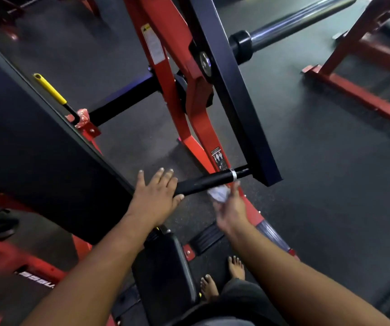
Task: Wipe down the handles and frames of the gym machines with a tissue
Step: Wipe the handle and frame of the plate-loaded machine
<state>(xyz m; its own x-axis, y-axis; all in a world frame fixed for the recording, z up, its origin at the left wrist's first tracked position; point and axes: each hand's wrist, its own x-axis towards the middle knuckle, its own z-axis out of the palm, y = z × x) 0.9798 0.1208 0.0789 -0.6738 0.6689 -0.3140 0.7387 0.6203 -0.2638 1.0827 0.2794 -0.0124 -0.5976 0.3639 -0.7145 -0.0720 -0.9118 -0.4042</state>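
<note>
A black handle (209,181) sticks out from the dark arm (238,107) of a red-framed gym machine (165,74). My left hand (157,195) lies flat over the handle's near end, fingers straight and spread. My right hand (230,209) holds a crumpled white tissue (218,193) just under the handle, close to its silver ring. The right hand is blurred.
A large black back pad (36,142) fills the left side, with a yellow-gripped lever (50,89) beside it. A black seat pad (165,262) lies below my arms. A steel weight bar (302,22) juts out at the upper right. Another red frame (358,90) stands at the right. My bare feet (222,276) are on the dark rubber floor.
</note>
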